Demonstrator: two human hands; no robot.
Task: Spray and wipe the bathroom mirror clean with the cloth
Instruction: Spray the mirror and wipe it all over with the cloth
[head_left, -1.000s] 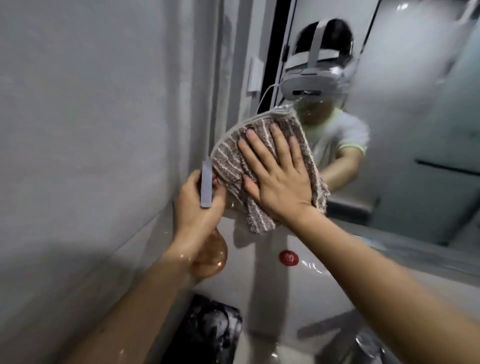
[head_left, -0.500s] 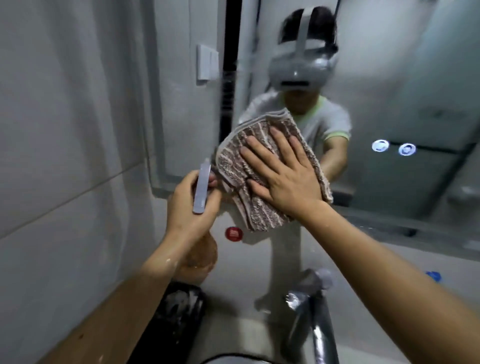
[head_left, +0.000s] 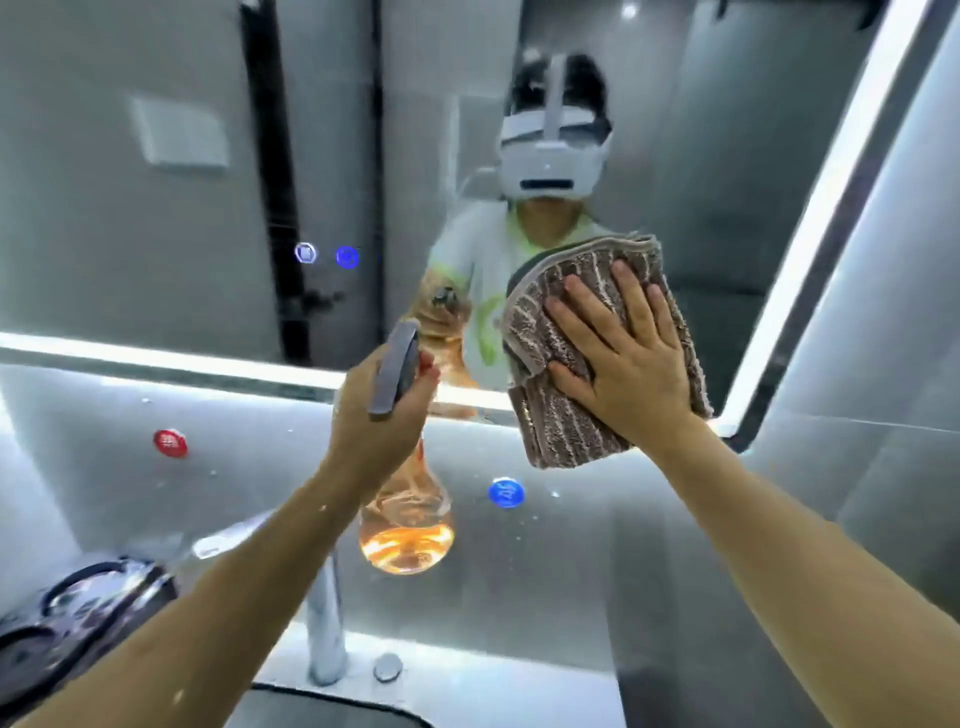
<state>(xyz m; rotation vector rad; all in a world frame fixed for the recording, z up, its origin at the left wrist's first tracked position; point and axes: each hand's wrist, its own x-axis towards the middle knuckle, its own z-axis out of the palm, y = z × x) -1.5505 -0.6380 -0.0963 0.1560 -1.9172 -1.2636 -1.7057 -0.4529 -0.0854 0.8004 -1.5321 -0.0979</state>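
Note:
The bathroom mirror fills the upper view, with lit strips along its bottom and right edges. My right hand lies flat, fingers spread, pressing a brown striped cloth against the mirror's lower right part. The cloth hangs down past the mirror's bottom edge. My left hand is shut on a spray bottle with a grey head and amber liquid, held upright just left of the cloth, in front of the mirror's lower edge.
A chrome tap rises at the bottom centre above the basin edge. A red sticker and a blue sticker sit on the wall below the mirror. A dark object lies at the lower left.
Both hands and the view have swung right along the mirror, away from the left wall. The cloth has slid from the mirror's left edge to its lower right part. The bottle travelled along.

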